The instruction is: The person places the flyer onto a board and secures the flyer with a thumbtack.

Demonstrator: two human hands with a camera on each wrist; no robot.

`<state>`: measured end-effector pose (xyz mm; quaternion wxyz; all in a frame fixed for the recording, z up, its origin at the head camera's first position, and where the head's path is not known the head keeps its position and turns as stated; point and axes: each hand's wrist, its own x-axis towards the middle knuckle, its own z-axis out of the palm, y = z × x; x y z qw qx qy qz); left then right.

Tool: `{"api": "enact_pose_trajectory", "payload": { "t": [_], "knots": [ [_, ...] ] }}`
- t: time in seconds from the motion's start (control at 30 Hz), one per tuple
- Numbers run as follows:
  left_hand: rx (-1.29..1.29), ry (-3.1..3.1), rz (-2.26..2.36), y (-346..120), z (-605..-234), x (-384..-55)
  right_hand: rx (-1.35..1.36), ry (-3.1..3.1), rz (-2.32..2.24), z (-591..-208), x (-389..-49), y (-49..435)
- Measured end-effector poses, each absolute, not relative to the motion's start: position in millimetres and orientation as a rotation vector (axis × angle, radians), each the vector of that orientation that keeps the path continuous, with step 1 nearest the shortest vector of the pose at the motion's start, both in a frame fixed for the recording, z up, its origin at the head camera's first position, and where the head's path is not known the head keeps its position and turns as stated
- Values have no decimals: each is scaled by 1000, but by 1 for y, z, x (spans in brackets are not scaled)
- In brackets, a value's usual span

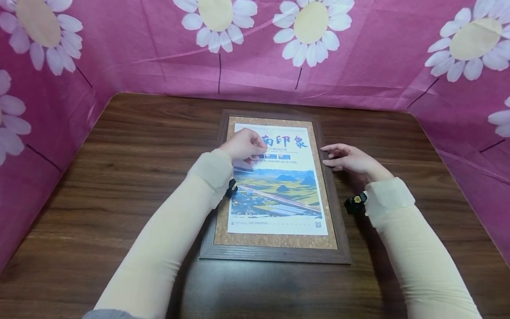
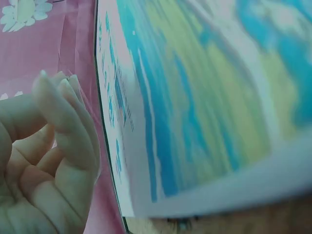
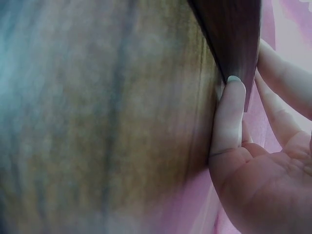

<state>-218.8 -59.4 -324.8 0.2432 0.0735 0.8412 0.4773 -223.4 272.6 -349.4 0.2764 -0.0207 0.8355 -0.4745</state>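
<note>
A sheet of printed poster [image 1: 275, 190] with large purple Chinese characters and a landscape picture lies on a cork board [image 1: 275, 240] with a dark wooden frame [image 1: 279, 254]. My left hand [image 1: 244, 144] is over the poster's upper left, covering part of its title. In the left wrist view its fingers [image 2: 73, 131] are bent, tips close to the thumb; I cannot tell whether something small is pinched there. At the frame's right side is my right hand [image 1: 352, 160], fingertips touching the edge. Its thumb [image 3: 228, 114] overlaps the frame's side in the right wrist view.
The board lies flat on a dark brown wooden table [image 1: 131, 177]. Pink cloth [image 1: 259, 79] printed with white daisies hangs behind the table and along both sides. Each wrist carries a small black camera [image 1: 355, 203] below a pale sleeve.
</note>
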Motion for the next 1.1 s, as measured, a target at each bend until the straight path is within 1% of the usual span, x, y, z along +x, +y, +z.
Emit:
{"api": "enact_pose_trajectory", "payload": {
  "t": [0.37,0.77,1.1],
  "knots": [
    [129,2149,1405,-42,-329,-220,-45,2245,-1266,-351,-225,272],
    [51,2167,1450,-46,-329,-221,-44,2242,-1267,-348,-224,269],
    [-150,2006,1580,-54,-330,-222,-51,2241,-1267,-349,-224,270]
  ]
}}
